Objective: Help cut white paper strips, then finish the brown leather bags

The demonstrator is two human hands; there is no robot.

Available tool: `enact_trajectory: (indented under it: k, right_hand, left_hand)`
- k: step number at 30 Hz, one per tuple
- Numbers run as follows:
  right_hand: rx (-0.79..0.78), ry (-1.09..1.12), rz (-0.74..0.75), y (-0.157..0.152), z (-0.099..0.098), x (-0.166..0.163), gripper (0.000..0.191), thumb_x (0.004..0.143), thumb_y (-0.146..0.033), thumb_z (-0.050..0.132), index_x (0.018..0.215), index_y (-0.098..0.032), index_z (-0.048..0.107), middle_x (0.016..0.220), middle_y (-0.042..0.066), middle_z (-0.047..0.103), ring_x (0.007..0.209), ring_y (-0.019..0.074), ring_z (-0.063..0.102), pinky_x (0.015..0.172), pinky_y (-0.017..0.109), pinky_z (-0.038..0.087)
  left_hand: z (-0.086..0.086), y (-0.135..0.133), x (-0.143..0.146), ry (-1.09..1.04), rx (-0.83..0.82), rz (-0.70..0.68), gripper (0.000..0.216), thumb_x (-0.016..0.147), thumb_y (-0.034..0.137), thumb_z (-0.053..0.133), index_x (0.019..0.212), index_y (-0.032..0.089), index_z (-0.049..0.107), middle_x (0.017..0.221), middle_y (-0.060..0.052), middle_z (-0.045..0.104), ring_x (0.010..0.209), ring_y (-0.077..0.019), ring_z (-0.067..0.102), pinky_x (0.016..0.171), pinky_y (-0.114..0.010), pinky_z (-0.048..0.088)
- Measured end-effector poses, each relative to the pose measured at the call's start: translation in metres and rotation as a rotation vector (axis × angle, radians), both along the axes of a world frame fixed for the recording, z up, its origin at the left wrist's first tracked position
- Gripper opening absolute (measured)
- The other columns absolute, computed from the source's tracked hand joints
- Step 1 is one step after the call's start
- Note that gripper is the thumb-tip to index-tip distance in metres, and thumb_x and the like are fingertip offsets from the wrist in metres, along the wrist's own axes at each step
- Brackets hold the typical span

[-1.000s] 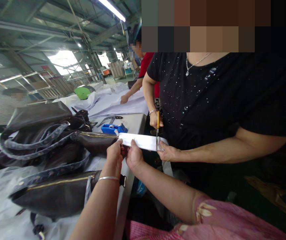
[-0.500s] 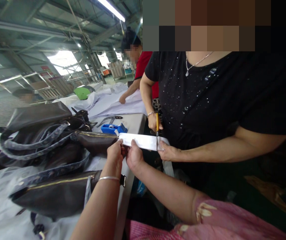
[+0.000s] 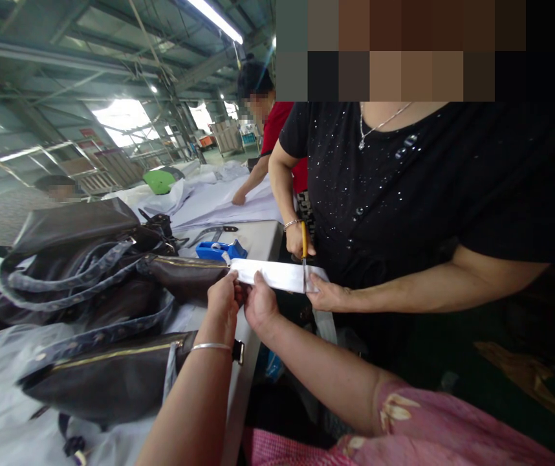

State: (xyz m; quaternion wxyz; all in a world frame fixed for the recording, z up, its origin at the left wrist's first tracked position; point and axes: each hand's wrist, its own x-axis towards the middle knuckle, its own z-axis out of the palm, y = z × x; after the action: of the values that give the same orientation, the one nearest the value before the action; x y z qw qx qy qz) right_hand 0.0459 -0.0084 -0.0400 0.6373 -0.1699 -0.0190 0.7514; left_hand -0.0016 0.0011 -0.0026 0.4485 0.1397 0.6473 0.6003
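A flat white strip, like folded paper or plastic [image 3: 282, 276], stretches level past the table edge. My left hand [image 3: 222, 296] pinches its left end, close to a dark brown zippered bag [image 3: 185, 275]. Just right of it, my right hand [image 3: 261, 304] grips the lower edge with the thumb on top. A co-worker's hand [image 3: 326, 294] holds the strip's far right end. The same person's other hand [image 3: 297, 241] has orange-handled scissors [image 3: 304, 239], their blades across the strip near that end.
A blue tape dispenser [image 3: 220, 250] stands on the table [image 3: 265, 234] behind the strip. Dark bags with wrapped straps [image 3: 78, 226] are heaped at left, and another zippered bag [image 3: 112, 378] lies nearer. Beyond, a person in red [image 3: 277, 133] leans over white sheets [image 3: 219, 200].
Almost nothing differs. The co-worker's arms and the scissors have shifted very slightly, while both my hands keep the same hold on the strip.
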Motion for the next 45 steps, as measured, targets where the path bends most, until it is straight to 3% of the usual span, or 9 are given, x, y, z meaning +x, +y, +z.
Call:
enact_trajectory:
  k: [5,14,30,45]
  right_hand:
    - [0.028,-0.032,0.008,0.0003,-0.0001,-0.0005,0.029,0.093,-0.038,0.046,0.099,-0.018,0.067,0.091,0.006,0.074,0.084,0.0169,0.069,0.079,0.030,0.055]
    - [0.018,-0.012,0.003,0.0000,0.0013,-0.0008,0.033,0.091,-0.040,0.050,0.102,-0.012,0.065,0.086,0.008,0.074,0.075,0.0188,0.068,0.074,0.034,0.056]
    - [-0.033,0.047,-0.015,0.0017,0.0021,0.0005,0.027,0.091,-0.033,0.052,0.103,-0.012,0.064,0.091,0.007,0.074,0.082,0.0175,0.069,0.081,0.032,0.055]
    - [-0.030,0.027,0.049,0.0054,0.0006,0.0022,0.030,0.093,-0.036,0.048,0.100,-0.013,0.066,0.081,0.006,0.073,0.067,0.0170,0.066,0.068,0.031,0.055]
  left_hand:
    - [-0.0008,0.0007,-0.0010,-0.002,-0.009,0.000,0.023,0.070,0.021,0.071,0.060,0.014,0.052,0.045,0.005,0.045,0.031,-0.0065,0.040,0.031,-0.018,0.028]
    - [-0.0009,0.0012,-0.0009,0.007,-0.002,0.004,0.021,0.070,0.021,0.071,0.061,0.014,0.053,0.045,0.005,0.046,0.031,-0.0064,0.040,0.031,-0.018,0.028]
    - [-0.0008,0.0020,-0.0010,0.001,0.009,0.003,0.019,0.070,0.019,0.070,0.061,0.014,0.053,0.045,0.004,0.046,0.031,-0.0067,0.041,0.031,-0.018,0.029]
    - [-0.0043,0.0060,-0.0015,0.001,0.007,0.009,0.019,0.070,0.019,0.069,0.061,0.014,0.053,0.044,0.005,0.046,0.031,-0.0071,0.041,0.031,-0.018,0.028]
